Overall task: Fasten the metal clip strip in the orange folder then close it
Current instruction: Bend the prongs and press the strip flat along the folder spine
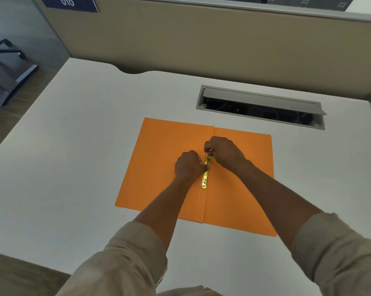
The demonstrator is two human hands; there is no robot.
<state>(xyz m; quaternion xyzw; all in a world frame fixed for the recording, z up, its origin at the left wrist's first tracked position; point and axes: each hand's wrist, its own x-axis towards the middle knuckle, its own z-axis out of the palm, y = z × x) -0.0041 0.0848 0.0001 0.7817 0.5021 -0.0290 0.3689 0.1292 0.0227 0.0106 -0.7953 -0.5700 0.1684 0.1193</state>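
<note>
The orange folder (158,167) lies open and flat on the white desk, its centre fold running towards me. A gold metal clip strip (205,178) lies along that fold. My left hand (188,165) presses its thumb on the strip's middle. My right hand (223,152) pinches the strip's far end with its fingertips. The upper part of the strip is hidden under both hands.
An open grey cable hatch (261,106) is set in the white desk (73,146) just behind the folder. A beige partition (201,39) stands along the desk's far edge. A chair base (7,52) is on the floor at the left.
</note>
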